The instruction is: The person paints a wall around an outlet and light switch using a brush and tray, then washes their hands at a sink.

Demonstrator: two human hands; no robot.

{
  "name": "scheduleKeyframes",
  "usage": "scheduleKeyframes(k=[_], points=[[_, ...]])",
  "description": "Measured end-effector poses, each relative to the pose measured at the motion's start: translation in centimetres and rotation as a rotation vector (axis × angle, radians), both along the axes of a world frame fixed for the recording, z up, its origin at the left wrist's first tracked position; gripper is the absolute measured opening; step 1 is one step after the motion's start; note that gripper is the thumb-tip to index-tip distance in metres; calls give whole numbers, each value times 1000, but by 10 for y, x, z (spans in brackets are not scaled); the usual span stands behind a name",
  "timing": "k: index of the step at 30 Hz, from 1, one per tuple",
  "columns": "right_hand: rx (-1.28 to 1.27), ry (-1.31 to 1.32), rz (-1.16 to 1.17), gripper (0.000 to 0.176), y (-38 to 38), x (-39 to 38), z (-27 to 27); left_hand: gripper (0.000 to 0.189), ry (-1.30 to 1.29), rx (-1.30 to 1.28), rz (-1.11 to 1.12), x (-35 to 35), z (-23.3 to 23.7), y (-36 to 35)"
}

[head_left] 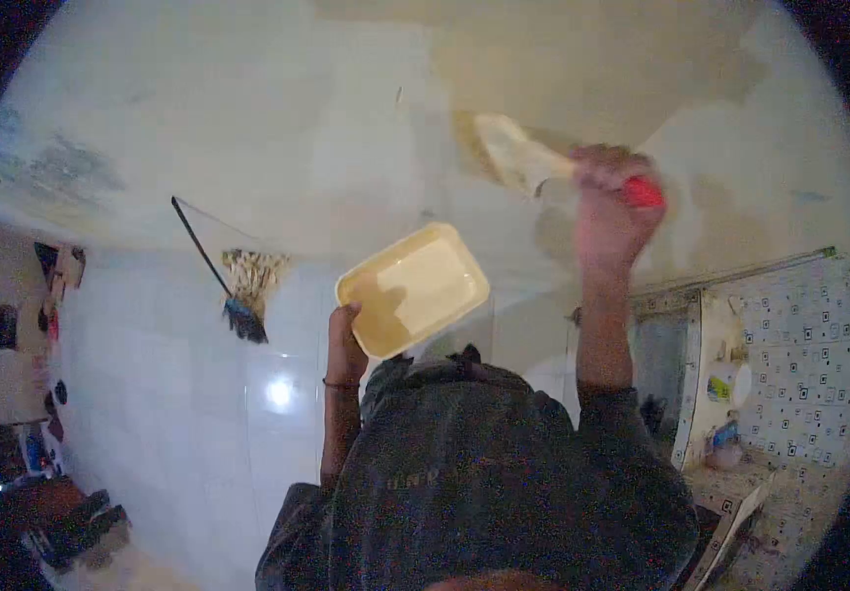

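Brush (518, 158) on the wall (247, 118), tray (415, 288) held below

Up in the upper right of centre, pale bristle head laid flat against the wall, tilted up and to the left. Gripped by the right hand (607, 202), fist closed fully round the red handle (645, 192), arm raised. Probably light, stiff through the handle and soft at the bristles; likely slick where wet. Best taken by the red handle, well back from the loaded head, as gripped now.

Just left of and below the brush, near the middle of the frame and apart from the bristles: the tray, yellow, shallow, rectangular with rounded corners, tipped toward the camera. Pinched at its lower left corner by the left hand (346, 345), fingers closed on the rim, thin band (339, 384) round the wrist. By the look of it thin plastic: light, a little flexible, liable to tip or spill from a one-corner hold, steadier if cupped from beneath. Contents hard to make out, perhaps a shallow pale layer.

Further out, a darker yellowish patch (582, 59) across the top right of the wall, paler surface to its left. Broom (238, 295) leaning left of centre, head down beside glossy white floor tiles (198, 443) with a bright reflection. Patterned tiling (799, 335) at the right edge, small bottles (725, 443) on a ledge beneath it. Dark shirt (484, 483) filling the lower middle. Clutter at the far left, too dim to tell apart.
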State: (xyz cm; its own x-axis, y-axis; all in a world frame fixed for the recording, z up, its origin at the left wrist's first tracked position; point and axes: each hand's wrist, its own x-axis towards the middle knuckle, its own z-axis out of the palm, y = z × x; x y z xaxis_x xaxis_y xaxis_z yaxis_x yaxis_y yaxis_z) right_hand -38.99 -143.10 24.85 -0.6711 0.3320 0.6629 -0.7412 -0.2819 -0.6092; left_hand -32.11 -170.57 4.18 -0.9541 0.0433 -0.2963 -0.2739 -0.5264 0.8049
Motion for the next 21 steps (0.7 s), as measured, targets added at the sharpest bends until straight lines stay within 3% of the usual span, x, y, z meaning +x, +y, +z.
scheduleKeyframes(k=[1,2,4,8,10,15,17,21], points=[[-8,-32,7,19,1,7,5,43,74,-145,-13,5,-14,-2],[-95,-82,89,21,3,11,12,43,65,-148,-13,2,6,4],[-192,-177,225,27,2,15,15,46,-16,-4,20,-1,45,19],[-182,-407,263,27,-7,20,-4,47,-12,73,4,-7,35,25],[-173,-526,425,25,-8,20,-22,48,-45,126,-19,-10,31,29],[60,-672,248,20,-12,19,-47,49,-10,122,-93,-9,33,41],[355,-735,46,12,-3,17,-52,49,0,120,-125,-10,31,43],[427,-900,18,15,12,20,-53,49,-19,99,-89,-13,37,47]])
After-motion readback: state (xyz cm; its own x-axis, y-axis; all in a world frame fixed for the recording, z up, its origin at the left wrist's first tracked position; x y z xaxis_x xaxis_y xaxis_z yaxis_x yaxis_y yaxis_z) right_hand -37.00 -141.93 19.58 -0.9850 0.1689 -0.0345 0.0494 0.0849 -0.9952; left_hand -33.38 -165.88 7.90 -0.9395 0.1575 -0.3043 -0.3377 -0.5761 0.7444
